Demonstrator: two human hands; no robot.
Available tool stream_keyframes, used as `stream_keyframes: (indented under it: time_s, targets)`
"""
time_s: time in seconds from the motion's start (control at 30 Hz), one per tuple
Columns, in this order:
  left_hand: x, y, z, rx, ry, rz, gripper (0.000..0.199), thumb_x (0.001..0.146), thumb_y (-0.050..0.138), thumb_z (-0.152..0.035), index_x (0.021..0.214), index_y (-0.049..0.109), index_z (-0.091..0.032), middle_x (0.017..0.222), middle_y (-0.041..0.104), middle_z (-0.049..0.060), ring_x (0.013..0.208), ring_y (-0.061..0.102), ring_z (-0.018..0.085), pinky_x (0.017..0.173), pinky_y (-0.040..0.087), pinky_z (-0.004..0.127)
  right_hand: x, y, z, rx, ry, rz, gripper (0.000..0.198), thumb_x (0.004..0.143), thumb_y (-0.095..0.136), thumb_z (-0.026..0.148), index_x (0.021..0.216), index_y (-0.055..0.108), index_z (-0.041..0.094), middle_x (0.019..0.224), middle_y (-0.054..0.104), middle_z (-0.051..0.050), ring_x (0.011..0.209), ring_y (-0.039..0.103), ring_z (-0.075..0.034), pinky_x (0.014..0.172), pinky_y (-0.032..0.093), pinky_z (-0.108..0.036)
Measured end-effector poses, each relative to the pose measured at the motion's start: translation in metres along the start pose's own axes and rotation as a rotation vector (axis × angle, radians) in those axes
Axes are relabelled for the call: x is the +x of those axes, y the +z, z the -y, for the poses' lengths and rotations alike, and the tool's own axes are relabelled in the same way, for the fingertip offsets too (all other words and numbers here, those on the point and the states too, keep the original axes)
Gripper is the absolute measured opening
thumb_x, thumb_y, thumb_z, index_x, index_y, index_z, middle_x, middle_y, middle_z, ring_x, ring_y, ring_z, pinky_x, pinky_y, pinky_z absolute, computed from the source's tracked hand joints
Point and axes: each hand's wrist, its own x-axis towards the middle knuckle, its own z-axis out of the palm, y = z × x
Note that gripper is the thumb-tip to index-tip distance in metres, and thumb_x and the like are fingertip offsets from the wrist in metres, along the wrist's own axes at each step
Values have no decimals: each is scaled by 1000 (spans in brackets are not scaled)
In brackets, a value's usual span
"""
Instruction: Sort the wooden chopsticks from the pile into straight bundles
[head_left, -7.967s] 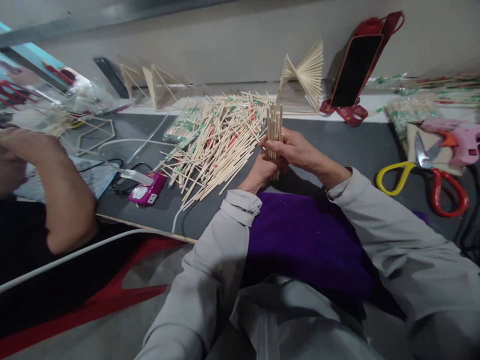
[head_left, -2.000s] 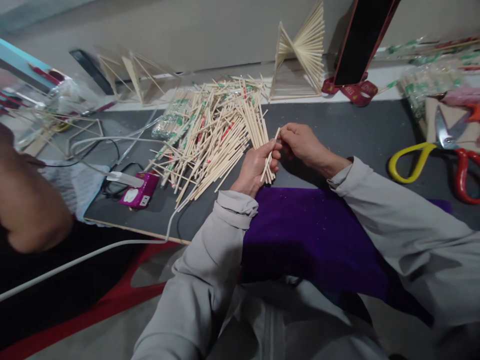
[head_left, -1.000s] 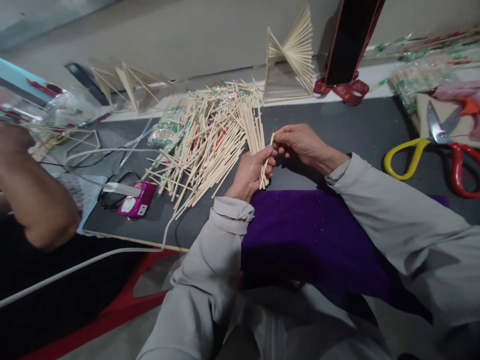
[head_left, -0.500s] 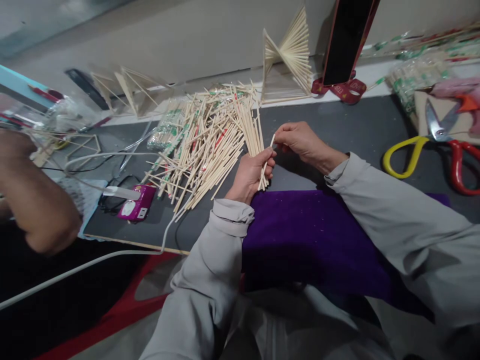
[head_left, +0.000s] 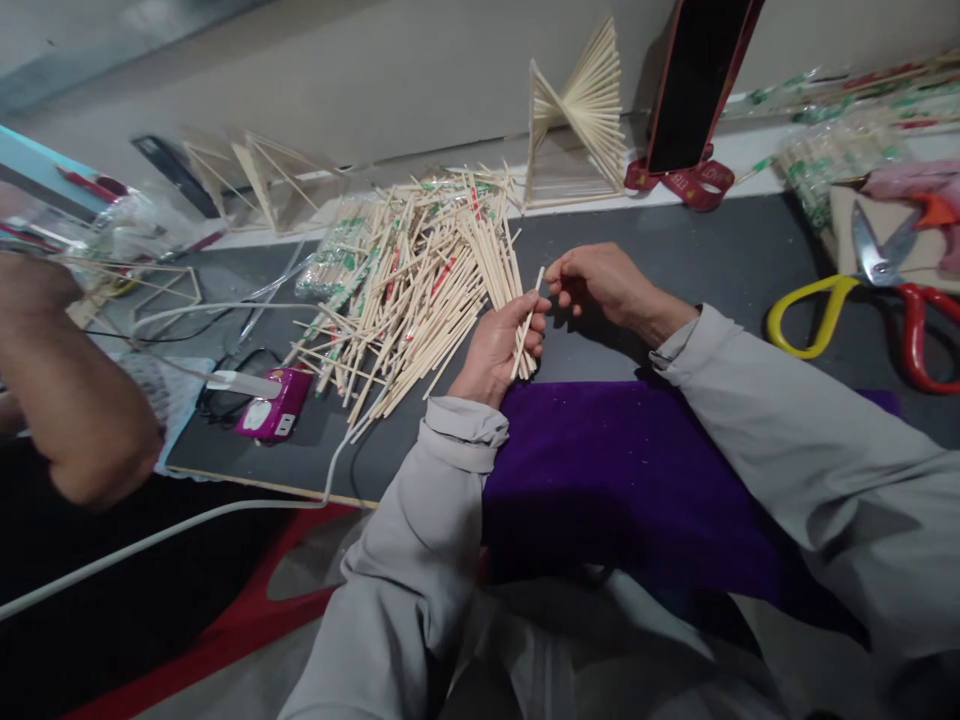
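My left hand [head_left: 496, 345] is closed around a bundle of thin wooden sticks [head_left: 501, 262], their lower ends poking out beneath the fingers. One stick [head_left: 537, 285] stands apart at the right of the bundle, pinned by my left thumb. Just right of that stick's tip is my right hand [head_left: 596, 282], fingers loosely curled and a little apart, with nothing visible in them. Left of my hands lies a large loose pile of wooden sticks [head_left: 412, 300], some with red or green paper wrappers. A purple cloth [head_left: 592, 450] spreads below both hands.
Scissors [head_left: 877, 270] with yellow and red handles lie at right. Behind stand a twisted stick model [head_left: 581, 115] and a dark upright phone-like slab [head_left: 694, 85]. A magenta power adapter [head_left: 274, 405] with a white cable sits left. Another person's arm [head_left: 75, 390] reaches in from the left.
My right fingers have come off the single stick and loosened beside it. The stick now leans against the bundle under my left thumb. My left hand has shifted slightly left.
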Motion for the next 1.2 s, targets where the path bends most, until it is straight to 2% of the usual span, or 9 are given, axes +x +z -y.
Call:
stream_keyframes:
  time_s: [0.13, 0.33, 0.43, 0.57, 0.73, 0.83, 1.0, 1.2]
  targets:
    - [1, -2, 0, -14, 8, 14, 26, 95, 54, -27, 74, 64, -14, 51, 51, -7, 32, 40, 2, 34, 35, 16, -3, 3, 0, 47, -19, 8, 17, 78, 52, 5, 69, 63, 13, 69, 62, -5, 50, 54, -9, 38, 38, -22]
    - [0, -1, 1, -1, 1, 29, 26, 94, 55, -27, 74, 64, -14, 52, 52, -7, 32, 40, 2, 35, 34, 16, -1, 2, -5, 62, -46, -11, 24, 73, 48, -2, 77, 65, 14, 67, 60, 0, 48, 52, -6, 40, 39, -19]
    - [-1, 0, 1, 15, -4, 27, 25, 94, 56, -26, 74, 64, -14, 51, 52, -7, 32, 41, 2, 35, 34, 16, 1, 1, -7, 80, -54, -34, 20, 73, 49, 1, 73, 64, 14, 65, 58, 0, 48, 50, -7, 40, 40, -19]
    - [1, -1, 1, 1, 5, 16, 26, 95, 54, -26, 74, 64, -13, 51, 52, -6, 32, 41, 2, 34, 35, 16, 0, 2, -6, 145, -3, 42, 12, 78, 54, 9, 75, 65, 12, 69, 59, -3, 52, 54, -8, 41, 43, -20]
    - [-1, 2, -1, 24, 26, -12, 26, 95, 55, -24, 72, 64, -13, 50, 52, -7, 31, 40, 2, 34, 35, 17, -5, 5, -9, 48, -39, 92, 15, 83, 64, 15, 69, 63, 13, 61, 58, -1, 50, 52, -7, 42, 42, -18]
    - [-2, 3, 2, 95, 68, -53, 23, 93, 58, -23, 73, 65, -13, 49, 52, -7, 31, 41, 2, 35, 35, 17, -6, 5, -9, -7, -42, 68, 16, 83, 64, 10, 67, 64, 13, 57, 58, -1, 47, 51, -7, 42, 41, -17]
    - [1, -1, 10, 267, 226, -114, 18, 84, 67, -29, 73, 64, -15, 50, 54, -7, 32, 43, 3, 34, 33, 18, -5, 3, -3, -135, -65, 34, 23, 80, 64, 5, 59, 62, 13, 49, 54, 0, 41, 47, -6, 38, 35, -18]
    - [-4, -3, 5, 331, 292, -92, 15, 83, 66, -28, 74, 65, -16, 51, 54, -7, 34, 43, 4, 35, 35, 18, -5, 3, 4, -183, -114, 17, 23, 76, 62, 5, 56, 60, 15, 49, 52, 0, 43, 45, -7, 40, 31, -20]
